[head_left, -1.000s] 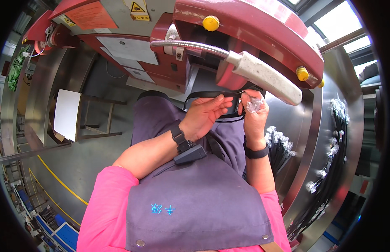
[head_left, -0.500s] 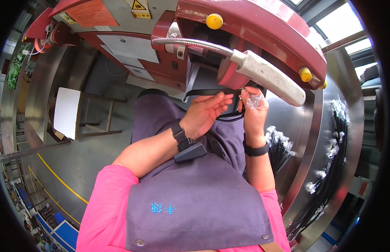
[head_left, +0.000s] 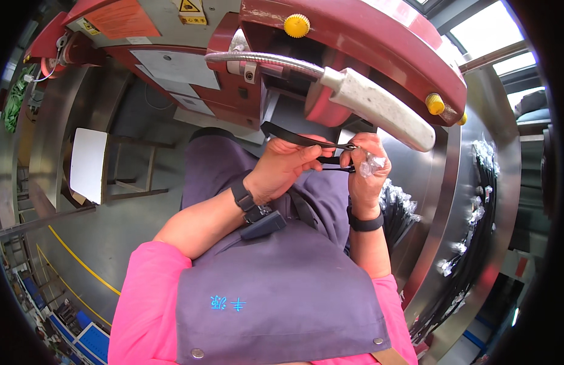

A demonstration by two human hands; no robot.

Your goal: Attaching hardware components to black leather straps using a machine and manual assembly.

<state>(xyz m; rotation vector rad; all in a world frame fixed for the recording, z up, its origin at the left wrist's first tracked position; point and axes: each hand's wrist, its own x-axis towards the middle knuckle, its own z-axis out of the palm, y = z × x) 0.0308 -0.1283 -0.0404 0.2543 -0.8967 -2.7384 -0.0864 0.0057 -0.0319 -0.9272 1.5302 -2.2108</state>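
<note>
- Stool (head_left: 90, 167) with a pale square seat stands at far left on the grey floor (head_left: 93, 255), well apart from my hands.
- Yellow line (head_left: 81, 261) runs diagonally across the floor below the stool.
- My left hand (head_left: 285, 167) is raised in front of the machine, fingers pinched closed on a black strap (head_left: 294, 137); a dark watch (head_left: 242, 198) sits on that wrist.
- Strap runs from upper left, just under the machine's dark opening, down and right to a small metal end (head_left: 350, 146) between my two hands; a second black length (head_left: 330, 161) lies just below it.
- Red machine housing (head_left: 355, 42) arches above both hands, with a yellow knob (head_left: 296, 25) on top and a grey flexible hose (head_left: 257, 58) leading into a pale handle (head_left: 385, 109).
- My right hand (head_left: 366, 173) is curled closed, fingertips meeting the strap's metal end; crumpled clear plastic (head_left: 373, 163) is tucked against its fingers. Black band (head_left: 364, 224) on this wrist.
- Bundles of black straps (head_left: 397, 213) lie on the steel table (head_left: 440, 201) just right of my right forearm; more bundles (head_left: 476, 231) follow the curved rim farther right.
- Purple apron (head_left: 276, 292) over pink sleeves (head_left: 142, 304) fills the lower view.
</note>
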